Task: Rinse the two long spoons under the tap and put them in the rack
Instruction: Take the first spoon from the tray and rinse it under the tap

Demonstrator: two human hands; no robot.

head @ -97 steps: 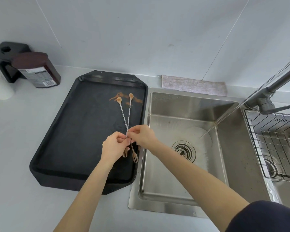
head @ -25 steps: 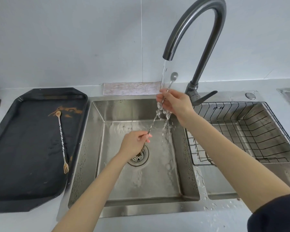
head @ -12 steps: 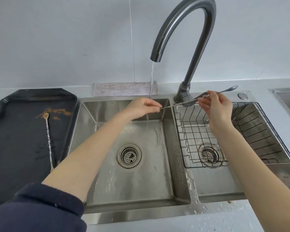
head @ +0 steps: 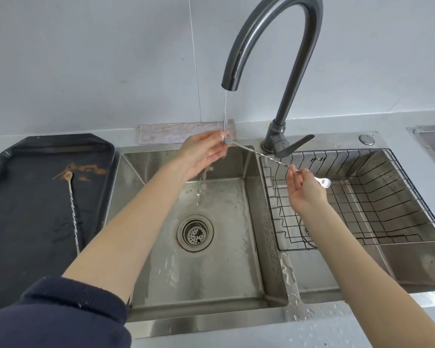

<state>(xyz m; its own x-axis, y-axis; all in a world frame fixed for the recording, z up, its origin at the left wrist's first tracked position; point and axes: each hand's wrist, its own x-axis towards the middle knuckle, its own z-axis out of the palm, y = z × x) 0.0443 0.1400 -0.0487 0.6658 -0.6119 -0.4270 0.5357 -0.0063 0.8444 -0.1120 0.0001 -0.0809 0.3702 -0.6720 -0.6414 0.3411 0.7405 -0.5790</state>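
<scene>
One long twisted-handle spoon point(head: 264, 155) stretches across the divider between the two sink basins. My left hand point(head: 204, 152) pinches its fork end right under the running stream from the tap point(head: 266, 41). My right hand point(head: 303, 188) holds the bowl end above the wire rack point(head: 377, 197), and the bowl pokes out past my fingers. The second long spoon point(head: 73, 209) lies on the black tray point(head: 23, 222) at the left, bowl end at the back beside brown residue; my left forearm hides its lower end.
Water falls into the left basin point(head: 211, 259) around the drain point(head: 195, 233). The tap lever point(head: 293, 146) juts out over the rack's back edge. A folded cloth point(head: 176, 133) lies behind the sink. Droplets sit on the front counter edge.
Over the last half second, my left hand shifted the spoon's fork end into the stream. My right hand dropped lower over the rack, tilting the spoon down to the right.
</scene>
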